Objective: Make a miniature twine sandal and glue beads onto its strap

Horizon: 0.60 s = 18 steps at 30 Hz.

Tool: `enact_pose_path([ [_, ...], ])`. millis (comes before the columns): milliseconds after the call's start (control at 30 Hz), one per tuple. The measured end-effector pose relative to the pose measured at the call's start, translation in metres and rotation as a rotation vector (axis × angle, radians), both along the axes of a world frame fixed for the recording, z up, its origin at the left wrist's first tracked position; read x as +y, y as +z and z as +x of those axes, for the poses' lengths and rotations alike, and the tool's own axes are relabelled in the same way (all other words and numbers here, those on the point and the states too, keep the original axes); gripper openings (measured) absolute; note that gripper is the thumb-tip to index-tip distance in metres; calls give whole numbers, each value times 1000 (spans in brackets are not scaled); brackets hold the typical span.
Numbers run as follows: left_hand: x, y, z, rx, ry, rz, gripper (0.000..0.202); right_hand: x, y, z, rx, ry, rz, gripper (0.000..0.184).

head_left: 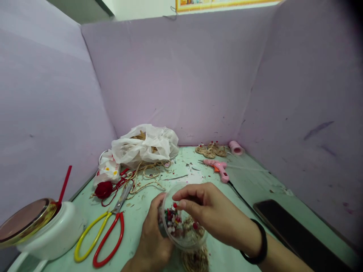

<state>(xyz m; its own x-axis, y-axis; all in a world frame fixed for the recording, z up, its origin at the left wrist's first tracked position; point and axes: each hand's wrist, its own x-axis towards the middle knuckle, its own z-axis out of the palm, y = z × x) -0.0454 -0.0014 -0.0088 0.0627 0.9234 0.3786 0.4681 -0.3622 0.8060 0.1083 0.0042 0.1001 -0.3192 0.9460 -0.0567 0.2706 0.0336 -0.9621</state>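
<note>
My left hand [151,241] grips a small clear plastic container [181,226] tilted toward me, filled with several coloured round-headed pins. My right hand [207,211], a black band on its wrist, reaches into the container's mouth with fingertips pinched near a red-headed pin [175,206]. A woven jute piece [195,258] lies under the container, partly hidden by it.
Scissors [102,230] with a yellow and a red handle lie at left, next to a white cup [42,230] with a gold lid and red straw. Red yarn [103,189], jute cord, a white plastic bag [147,145], pink glue gun [218,168], pink spool [236,148], dark phone [295,234]. Purple walls enclose the green table.
</note>
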Motion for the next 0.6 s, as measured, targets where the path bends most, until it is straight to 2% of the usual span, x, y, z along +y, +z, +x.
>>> enact_pose_path([
  [133,0,2,-1,16,30,-3,63,3,5,-2,167,-44,-145,13],
  [267,4,5,-2,75,106,-5,62,6,7,3,428,-83,-206,6],
  [333,7,6,-3,89,143,-7,62,10,5,6,558,-97,-209,10],
  [600,21,6,-9,-70,75,-45,56,34,0,-2,814,-17,-291,17],
])
